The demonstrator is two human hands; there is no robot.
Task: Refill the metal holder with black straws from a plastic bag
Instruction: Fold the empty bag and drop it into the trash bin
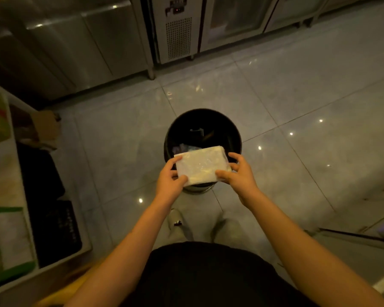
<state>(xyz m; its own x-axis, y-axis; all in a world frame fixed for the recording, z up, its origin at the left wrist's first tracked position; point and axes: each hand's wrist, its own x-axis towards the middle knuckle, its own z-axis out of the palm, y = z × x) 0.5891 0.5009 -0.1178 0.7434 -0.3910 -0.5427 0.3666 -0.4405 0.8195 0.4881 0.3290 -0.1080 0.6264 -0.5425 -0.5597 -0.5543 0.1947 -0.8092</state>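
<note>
Two hands are seen at the centre of the frame, both clamped on a folded plastic bag. The left hand pinches the bag's lower left corner; the right hand grips its right edge. The bag is held above a black bin standing on the tiled floor. Steel cabinets line the top of the frame. Straws and holder cannot be made out.

No legible text, label, brand or number. The red display on the refrigeration unit's control panel, upper centre, is too blurred to read.
</note>
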